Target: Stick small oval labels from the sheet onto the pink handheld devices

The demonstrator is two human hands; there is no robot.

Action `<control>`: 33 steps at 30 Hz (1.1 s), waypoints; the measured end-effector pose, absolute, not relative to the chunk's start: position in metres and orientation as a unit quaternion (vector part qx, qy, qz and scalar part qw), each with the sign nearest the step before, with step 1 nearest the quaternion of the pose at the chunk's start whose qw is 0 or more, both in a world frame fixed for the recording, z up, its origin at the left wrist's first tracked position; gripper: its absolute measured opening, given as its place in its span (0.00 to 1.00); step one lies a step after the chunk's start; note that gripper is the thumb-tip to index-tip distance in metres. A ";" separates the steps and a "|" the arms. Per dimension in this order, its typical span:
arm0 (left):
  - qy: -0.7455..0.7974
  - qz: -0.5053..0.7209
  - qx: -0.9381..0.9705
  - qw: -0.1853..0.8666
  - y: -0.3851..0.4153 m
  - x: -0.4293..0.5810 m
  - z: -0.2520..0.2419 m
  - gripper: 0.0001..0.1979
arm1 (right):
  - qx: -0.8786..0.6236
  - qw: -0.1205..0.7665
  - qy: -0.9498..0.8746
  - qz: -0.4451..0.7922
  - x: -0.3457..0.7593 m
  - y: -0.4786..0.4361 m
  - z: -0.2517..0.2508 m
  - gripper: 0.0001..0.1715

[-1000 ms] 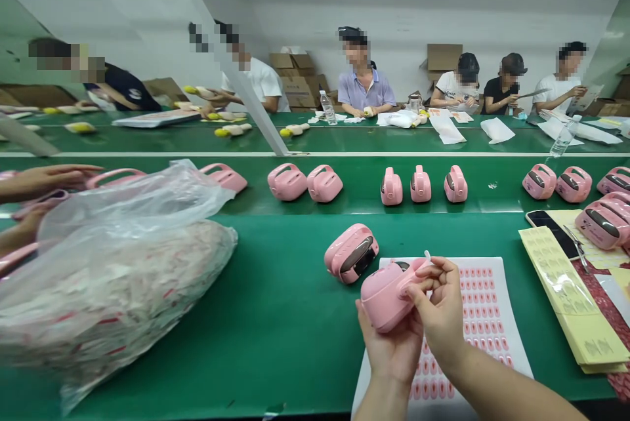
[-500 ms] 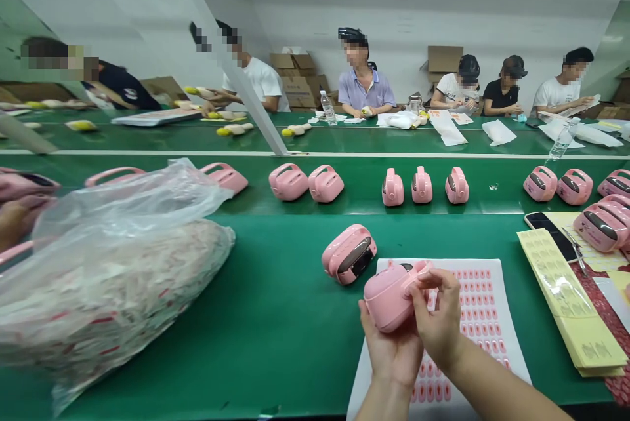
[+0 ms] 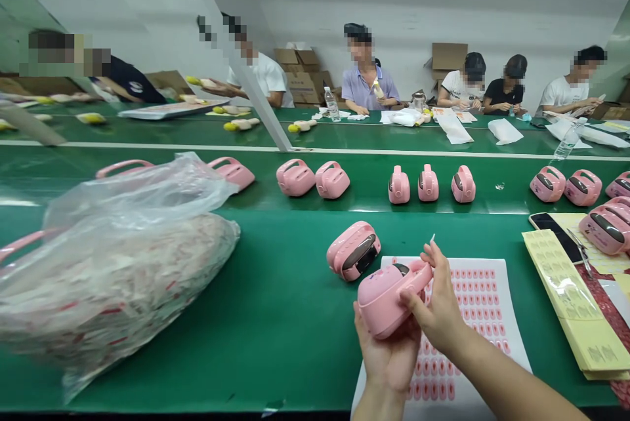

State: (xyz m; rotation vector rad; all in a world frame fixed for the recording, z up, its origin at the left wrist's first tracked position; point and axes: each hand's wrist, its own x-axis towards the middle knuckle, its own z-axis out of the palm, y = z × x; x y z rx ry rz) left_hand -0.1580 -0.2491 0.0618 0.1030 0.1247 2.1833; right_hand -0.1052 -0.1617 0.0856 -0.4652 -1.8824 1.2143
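A pink handled device (image 3: 384, 303) rests tilted in my left hand (image 3: 388, 352), whose fingers wrap its underside. My right hand (image 3: 438, 303) touches the device's side near the handle with its thumb; the other fingers are raised and apart, with a small white bit at a fingertip. Just behind lies a second pink device (image 3: 353, 252) with a dark front panel. Under my hands is a white sheet (image 3: 480, 322) with rows of small pink-red stickers.
A clear plastic bag (image 3: 123, 290) of wrapped pieces fills the left. Several pink devices (image 3: 399, 185) line the belt behind. Yellow sticker sheets (image 3: 571, 303), a phone (image 3: 554, 234) and scissors (image 3: 581, 250) lie at right. Several people sit across the far belt.
My right hand's fingers have come off the handle and spread upward, its thumb staying on the device. The device has turned slightly, showing printing on top. The hand at the far left has left view.
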 end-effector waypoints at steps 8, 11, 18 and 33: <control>0.212 0.937 -0.036 0.275 -0.309 -0.180 0.048 0.30 | -0.173 0.344 -0.765 0.516 -0.160 -0.118 0.043 0.30; 0.315 0.919 -0.116 0.204 -0.320 -0.175 0.046 0.31 | -0.152 0.342 -0.768 0.520 -0.178 -0.124 0.035 0.29; 0.403 0.887 -0.062 0.217 -0.317 -0.156 0.044 0.39 | -0.136 0.365 -0.734 0.556 -0.183 -0.132 0.036 0.22; 0.510 0.808 0.223 0.195 -0.281 -0.148 0.065 0.43 | -0.121 0.151 -0.626 0.756 -0.077 -0.137 0.154 0.26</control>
